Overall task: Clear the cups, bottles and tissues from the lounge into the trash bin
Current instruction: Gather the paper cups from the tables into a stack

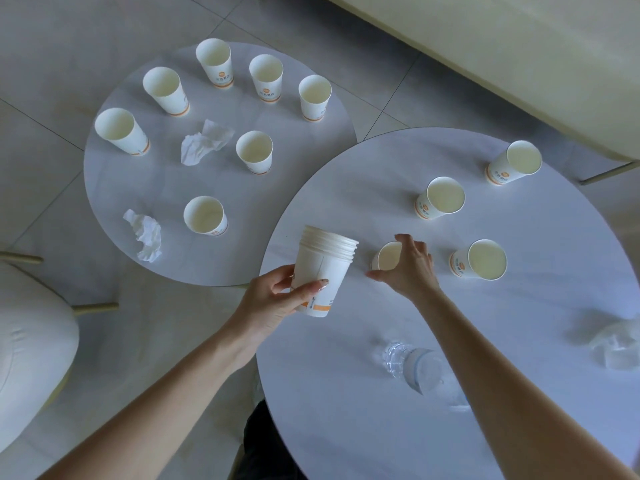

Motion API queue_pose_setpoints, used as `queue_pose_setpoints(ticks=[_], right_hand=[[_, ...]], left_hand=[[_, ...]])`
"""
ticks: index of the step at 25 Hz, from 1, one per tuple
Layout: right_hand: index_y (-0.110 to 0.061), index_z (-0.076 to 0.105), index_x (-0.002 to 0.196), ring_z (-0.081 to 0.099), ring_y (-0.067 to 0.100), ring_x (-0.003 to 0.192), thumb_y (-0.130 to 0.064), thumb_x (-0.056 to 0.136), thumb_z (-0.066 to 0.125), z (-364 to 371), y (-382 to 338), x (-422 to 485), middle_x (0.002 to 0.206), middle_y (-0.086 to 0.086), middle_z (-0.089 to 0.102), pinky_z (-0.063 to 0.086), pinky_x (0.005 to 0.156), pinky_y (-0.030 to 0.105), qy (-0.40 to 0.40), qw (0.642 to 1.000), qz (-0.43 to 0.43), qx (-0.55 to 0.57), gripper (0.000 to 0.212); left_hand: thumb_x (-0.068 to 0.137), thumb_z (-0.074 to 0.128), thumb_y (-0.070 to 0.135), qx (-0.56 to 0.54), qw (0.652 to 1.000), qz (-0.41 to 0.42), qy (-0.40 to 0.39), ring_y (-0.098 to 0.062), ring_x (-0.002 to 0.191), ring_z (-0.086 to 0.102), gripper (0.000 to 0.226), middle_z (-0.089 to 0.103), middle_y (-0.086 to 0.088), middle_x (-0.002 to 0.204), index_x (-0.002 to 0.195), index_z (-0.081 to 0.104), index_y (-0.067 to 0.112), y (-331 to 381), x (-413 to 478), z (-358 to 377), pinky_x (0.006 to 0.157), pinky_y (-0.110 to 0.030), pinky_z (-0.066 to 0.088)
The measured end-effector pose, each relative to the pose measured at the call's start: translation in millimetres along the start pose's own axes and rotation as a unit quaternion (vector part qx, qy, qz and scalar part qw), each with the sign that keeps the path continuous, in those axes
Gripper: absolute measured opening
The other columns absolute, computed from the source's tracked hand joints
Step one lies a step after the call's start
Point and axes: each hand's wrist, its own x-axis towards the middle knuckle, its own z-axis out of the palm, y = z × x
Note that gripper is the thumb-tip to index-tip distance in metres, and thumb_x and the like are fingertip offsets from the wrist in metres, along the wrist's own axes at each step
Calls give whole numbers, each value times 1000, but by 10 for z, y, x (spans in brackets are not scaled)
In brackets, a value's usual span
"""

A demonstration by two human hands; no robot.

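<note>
The floor (52,64) is grey tile, and two round white tables stand on it, side by side. At the near left sits a soft white chair (27,358).

The left tabletop (114,188) holds seven paper cups, all standing up. A row of cups (214,64), five in all, bends along its far side. A middle cup (254,152) stands alone, and a near cup (205,216) stands closer to us. A middle tissue (204,143) lies crumpled just left of the middle cup. A near tissue (147,239) lies crumpled by the near left edge.

The left hand (273,303) is over the left edge of the right tabletop (346,427). Its fingers wrap round a stack of cups (320,271) and hold it in the air, a little tilted.

Just to the right, the right hand (408,268) comes down on a low cup (386,259) that stands on the right tabletop. Its fingers bend round the rim and grasp it.

Three more cups stand to the right: a side cup (479,261) near the right hand, a far cup (440,199) beyond it, and a last cup (512,166) farthest off.

A clear bottle (414,367) lies on its side near us, partly under the right arm. A crumpled thing (613,344) lies at the right edge, too blurry to tell what it is.

A pale sofa (519,46) fills the far right.
</note>
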Motion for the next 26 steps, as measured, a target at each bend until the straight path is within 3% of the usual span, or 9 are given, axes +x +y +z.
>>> queue_pose_setpoints(ticks=[4,7,10,13,16,19,21,26], right_hand=[[-14,37,138,40,37,126,-19,74,79,57,-48,-21,135,16,40,40,95,40,22,999,28,2,77],[-11,37,140,42,39,124,-22,77,73,-89,-132,-63,133,18,41,39,98,38,52,998,31,34,74],[-10,47,134,43,38,122,-27,81,69,-459,-338,-149,130,19,44,37,100,37,89,993,-11,80,61],[-19,62,115,49,30,113,-38,80,68,-880,-572,-280,120,15,53,38,87,29,110,976,-63,176,41],[-19,48,140,51,22,121,-40,85,66,-1209,-749,-443,135,4,54,38,85,25,91,950,-65,290,62],[-23,48,140,55,15,108,-43,86,63,-1340,-869,-605,119,-4,60,40,77,23,59,923,-85,371,59],[-25,50,137,57,11,104,-45,86,63,-1315,-869,-666,112,-7,62,39,84,26,44,922,-95,372,57],[-25,44,140,56,-3,94,-40,85,65,-1165,-719,-757,100,-16,64,38,82,24,-17,932,-101,347,61]], left_hand=[[83,72,19,-4,1000,-1,-3,10,71,65,22,73,1,100,105,69,20,2,-4,-54,57,-4,46],[83,73,20,-1,1000,2,-4,10,72,65,24,74,1,102,106,70,20,32,-16,-80,57,-4,47],[83,72,18,0,1000,8,-8,12,69,64,25,73,2,101,108,69,20,109,-49,-92,56,-3,46],[84,72,18,9,1000,18,-13,13,69,64,23,73,5,98,107,68,21,205,-73,-90,57,-2,46],[84,72,15,13,999,35,-25,15,70,63,25,72,6,98,109,69,19,293,-101,-60,56,-2,45],[83,72,10,18,998,51,-43,13,69,64,26,71,6,96,109,68,15,348,-129,0,56,-3,45],[82,73,9,23,997,54,-59,9,71,67,29,72,4,99,110,68,13,353,-147,40,59,-5,47],[80,74,7,47,993,53,-98,6,74,70,33,73,4,101,112,67,13,335,-157,130,62,-6,49]])
